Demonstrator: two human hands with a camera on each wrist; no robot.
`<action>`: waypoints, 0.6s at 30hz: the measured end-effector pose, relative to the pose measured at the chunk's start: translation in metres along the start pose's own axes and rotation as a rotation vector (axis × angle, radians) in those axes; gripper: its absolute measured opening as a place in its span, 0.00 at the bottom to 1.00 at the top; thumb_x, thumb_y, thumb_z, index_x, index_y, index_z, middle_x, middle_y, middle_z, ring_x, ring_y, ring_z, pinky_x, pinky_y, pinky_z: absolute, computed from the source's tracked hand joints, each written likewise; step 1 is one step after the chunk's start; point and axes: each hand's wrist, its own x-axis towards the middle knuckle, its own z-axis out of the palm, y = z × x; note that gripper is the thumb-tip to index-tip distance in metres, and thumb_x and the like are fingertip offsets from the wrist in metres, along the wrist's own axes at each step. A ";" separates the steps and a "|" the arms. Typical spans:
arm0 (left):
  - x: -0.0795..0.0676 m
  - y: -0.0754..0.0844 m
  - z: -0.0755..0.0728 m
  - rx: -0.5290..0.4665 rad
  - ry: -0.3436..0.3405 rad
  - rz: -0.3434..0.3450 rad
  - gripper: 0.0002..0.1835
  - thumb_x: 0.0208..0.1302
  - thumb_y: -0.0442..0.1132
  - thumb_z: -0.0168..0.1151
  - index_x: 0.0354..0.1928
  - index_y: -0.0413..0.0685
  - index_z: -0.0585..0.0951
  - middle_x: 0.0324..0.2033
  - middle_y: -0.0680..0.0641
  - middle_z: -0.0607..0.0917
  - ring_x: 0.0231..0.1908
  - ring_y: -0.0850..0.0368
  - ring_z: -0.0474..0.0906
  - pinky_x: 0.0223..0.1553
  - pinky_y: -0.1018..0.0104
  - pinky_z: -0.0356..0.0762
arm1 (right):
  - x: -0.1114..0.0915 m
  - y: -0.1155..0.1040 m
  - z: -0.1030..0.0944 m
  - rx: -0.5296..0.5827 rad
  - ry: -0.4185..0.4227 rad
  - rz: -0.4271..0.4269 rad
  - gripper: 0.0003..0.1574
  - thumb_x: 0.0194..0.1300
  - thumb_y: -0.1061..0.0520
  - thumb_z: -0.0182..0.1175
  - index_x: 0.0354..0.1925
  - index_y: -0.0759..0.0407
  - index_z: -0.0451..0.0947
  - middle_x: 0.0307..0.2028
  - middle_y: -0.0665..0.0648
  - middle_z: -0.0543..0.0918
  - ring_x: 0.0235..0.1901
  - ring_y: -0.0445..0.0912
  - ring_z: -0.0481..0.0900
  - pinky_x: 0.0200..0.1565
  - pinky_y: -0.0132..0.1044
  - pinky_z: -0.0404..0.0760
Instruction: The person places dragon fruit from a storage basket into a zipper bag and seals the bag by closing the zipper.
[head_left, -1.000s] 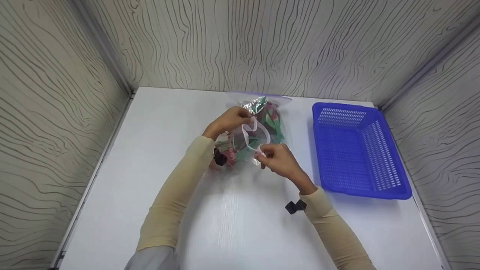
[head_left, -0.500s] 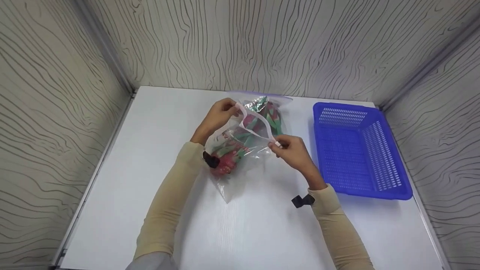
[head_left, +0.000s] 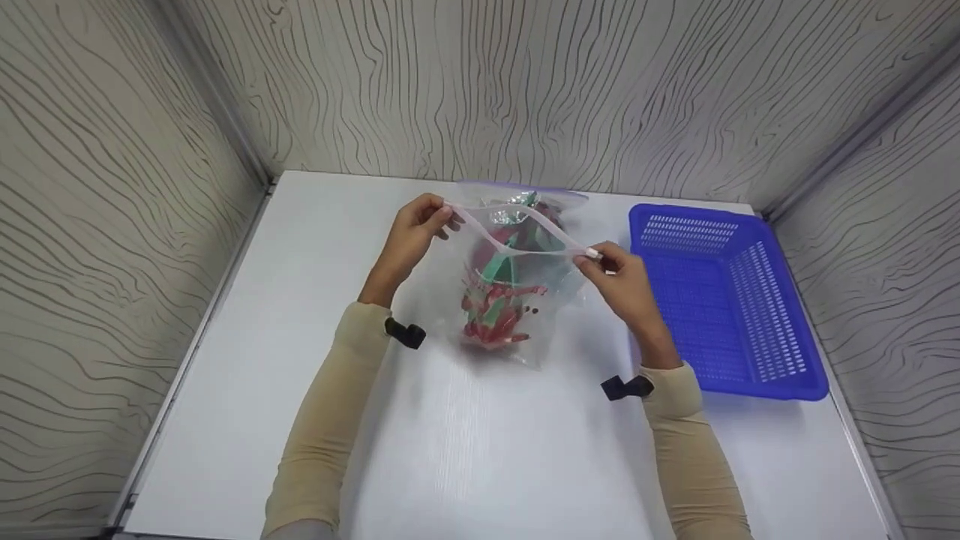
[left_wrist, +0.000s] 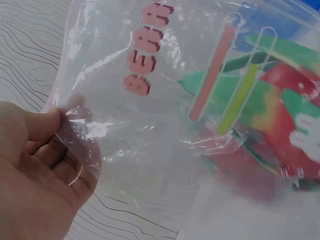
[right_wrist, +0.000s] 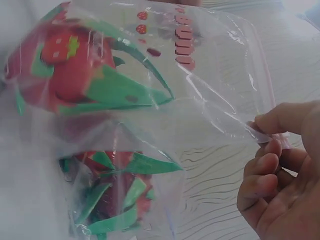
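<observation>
A clear zip bag [head_left: 546, 330] with a pink zip strip hangs between both hands, its mouth spread apart. Inside it is a red and green dragon fruit [head_left: 493, 319]. My left hand [head_left: 409, 238] pinches the left end of the strip; the left wrist view shows the thumb [left_wrist: 42, 125] on the plastic and pink letters printed on the bag. At the other end, by a white slider [head_left: 593, 253], my right hand [head_left: 624, 289] pinches the corner. Behind stands a second clear bag [head_left: 517, 189] with a purple strip, holding another dragon fruit [right_wrist: 117, 190], partly hidden by the front bag.
A blue plastic basket [head_left: 731, 389] with slotted walls stands on the white table [head_left: 465, 457] to the right, close to my right hand. Wood-patterned panels [head_left: 495, 90] enclose the table at the back and both sides.
My hands have moved apart, left hand to the left and right hand to the right and up. The pink strip is stretched wider, and the front bag now hangs straighter.
</observation>
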 end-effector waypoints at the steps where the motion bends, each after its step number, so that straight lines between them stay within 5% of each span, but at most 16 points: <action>1: -0.002 0.000 0.000 -0.016 0.003 0.009 0.07 0.82 0.37 0.57 0.47 0.40 0.80 0.43 0.39 0.88 0.42 0.58 0.83 0.45 0.66 0.82 | 0.001 0.000 -0.002 0.006 0.013 -0.007 0.05 0.71 0.65 0.69 0.42 0.69 0.85 0.32 0.46 0.77 0.32 0.37 0.72 0.32 0.26 0.70; 6: -0.012 -0.002 -0.002 -0.107 0.040 0.022 0.05 0.82 0.34 0.55 0.45 0.44 0.79 0.38 0.52 0.87 0.42 0.58 0.84 0.47 0.64 0.83 | 0.004 0.000 -0.008 0.072 0.072 -0.051 0.06 0.72 0.66 0.66 0.40 0.73 0.83 0.35 0.46 0.73 0.31 0.36 0.73 0.28 0.25 0.73; 12: -0.024 -0.006 -0.004 -0.197 0.081 0.010 0.06 0.82 0.32 0.53 0.44 0.42 0.79 0.38 0.52 0.88 0.41 0.57 0.86 0.49 0.63 0.87 | 0.006 -0.001 -0.008 0.201 0.118 -0.077 0.07 0.75 0.70 0.60 0.45 0.79 0.79 0.41 0.49 0.79 0.39 0.36 0.83 0.42 0.28 0.84; 18: -0.029 -0.008 -0.004 -0.217 0.086 0.057 0.05 0.82 0.33 0.55 0.45 0.41 0.80 0.39 0.50 0.88 0.40 0.55 0.88 0.50 0.60 0.89 | 0.006 0.001 -0.006 0.295 0.117 -0.098 0.09 0.79 0.69 0.56 0.45 0.77 0.80 0.38 0.52 0.92 0.39 0.42 0.91 0.42 0.31 0.89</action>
